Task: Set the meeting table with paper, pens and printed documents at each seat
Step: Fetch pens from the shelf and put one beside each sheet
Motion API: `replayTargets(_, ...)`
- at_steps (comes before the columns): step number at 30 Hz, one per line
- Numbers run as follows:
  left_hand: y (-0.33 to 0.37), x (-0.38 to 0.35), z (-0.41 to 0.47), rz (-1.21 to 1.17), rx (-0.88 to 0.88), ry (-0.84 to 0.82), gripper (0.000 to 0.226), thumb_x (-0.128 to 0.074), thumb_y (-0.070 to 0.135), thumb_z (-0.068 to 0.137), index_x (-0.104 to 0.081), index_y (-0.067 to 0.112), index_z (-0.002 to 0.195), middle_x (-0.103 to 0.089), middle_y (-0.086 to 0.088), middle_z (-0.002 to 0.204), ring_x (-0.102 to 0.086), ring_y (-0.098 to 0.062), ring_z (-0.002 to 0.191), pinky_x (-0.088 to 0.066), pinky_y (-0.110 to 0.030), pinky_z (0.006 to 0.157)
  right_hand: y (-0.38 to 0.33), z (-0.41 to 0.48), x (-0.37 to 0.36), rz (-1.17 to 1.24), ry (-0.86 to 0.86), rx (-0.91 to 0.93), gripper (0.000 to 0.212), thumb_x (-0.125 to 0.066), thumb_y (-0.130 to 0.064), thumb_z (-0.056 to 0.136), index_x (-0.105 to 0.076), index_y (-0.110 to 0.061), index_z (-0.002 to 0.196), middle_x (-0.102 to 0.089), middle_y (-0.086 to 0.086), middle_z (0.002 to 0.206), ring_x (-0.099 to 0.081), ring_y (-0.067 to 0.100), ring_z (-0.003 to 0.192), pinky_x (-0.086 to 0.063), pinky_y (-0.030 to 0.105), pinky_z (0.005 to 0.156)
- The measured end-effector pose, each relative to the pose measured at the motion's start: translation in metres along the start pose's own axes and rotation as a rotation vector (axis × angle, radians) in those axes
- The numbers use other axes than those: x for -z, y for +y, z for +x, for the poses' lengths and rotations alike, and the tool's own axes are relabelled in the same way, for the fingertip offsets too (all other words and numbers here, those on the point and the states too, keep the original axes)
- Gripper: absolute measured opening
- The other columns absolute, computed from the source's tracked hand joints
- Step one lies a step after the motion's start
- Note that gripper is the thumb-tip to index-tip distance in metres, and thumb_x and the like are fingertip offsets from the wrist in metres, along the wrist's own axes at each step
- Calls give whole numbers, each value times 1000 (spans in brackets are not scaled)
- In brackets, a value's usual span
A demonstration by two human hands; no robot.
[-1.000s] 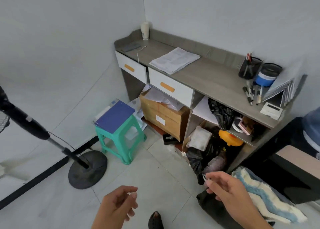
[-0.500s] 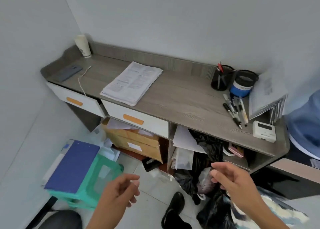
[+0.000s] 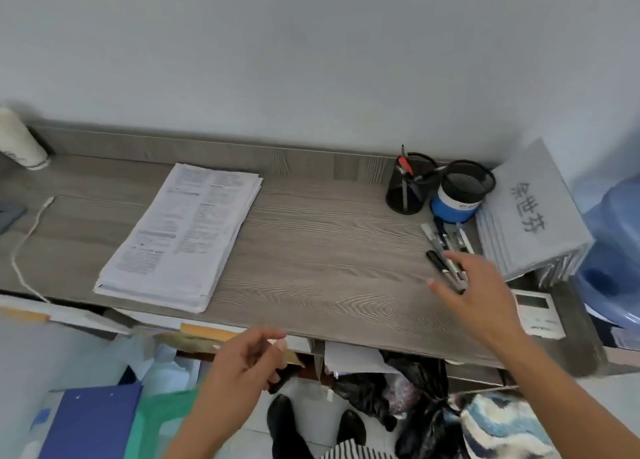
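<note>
The loose black and white pens [image 3: 438, 247] lay at the right end of the grey wood-grain desk [image 3: 329, 250], long axes pointing away from me. My right hand [image 3: 481, 295], fingers spread and empty, was over their near ends. My left hand [image 3: 242, 365], loosely curled and empty, was well apart.

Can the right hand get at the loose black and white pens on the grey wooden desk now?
Probably yes. The right hand hovers open directly over the loose black and white pens on the grey wooden desk, and nothing stands between them.
</note>
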State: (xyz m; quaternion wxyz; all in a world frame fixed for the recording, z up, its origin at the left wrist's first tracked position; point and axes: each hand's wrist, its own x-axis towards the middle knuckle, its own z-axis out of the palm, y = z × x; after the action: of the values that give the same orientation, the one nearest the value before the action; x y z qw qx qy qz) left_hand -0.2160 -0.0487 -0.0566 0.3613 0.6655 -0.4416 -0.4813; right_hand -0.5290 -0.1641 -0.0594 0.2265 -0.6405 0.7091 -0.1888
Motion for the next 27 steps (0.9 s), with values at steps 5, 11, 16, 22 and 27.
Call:
replayTargets(5,13,8,54,-15,16,-181,7,-66,29,82,-71,28,87,-68,-8,67,-60,-15,57,-52,-37,60,18,59,-10,-366,-133,-233,100,-74,-54,72,-26,-12,149,-37,20,148,-35,38,136,-33,45,111)
replayTargets(11,22,33,97,5,-28,-280,8,-68,20,83,-70,17,91,-65,-6,61,-57,-15,54,-46,-24,54,1,82,-21,-513,-117,-366,62,-69,-42,76,-46,-10,124,-56,17,124,-53,33,114,-46,39,88)
replayTargets(16,18,51,119,43,-1,-364,9,-62,8,90,-69,12,93,-66,-5,61,-56,-11,52,-46,-22,53,-18,89,-34,-505,-168,-434,39,-63,-34,81,-45,-12,108,-63,13,114,-63,33,100,-44,34,71)
replayTargets(22,22,60,130,61,-7,-388,10,-63,7,89,-70,13,92,-70,-8,63,-59,-13,54,-46,-20,52,-30,85,-44,-366,-19,-388,16,-51,-21,91,-37,-13,95,-65,15,97,-57,32,79,-43,36,65)
replayTargets(27,30,68,134,87,-44,-371,11,-62,8,89,-70,16,91,-70,-11,66,-59,-13,52,-47,-24,53,-58,76,-47,321,247,-267,7,-57,-10,87,-49,-10,88,-52,7,68,-46,25,61,-39,37,58)
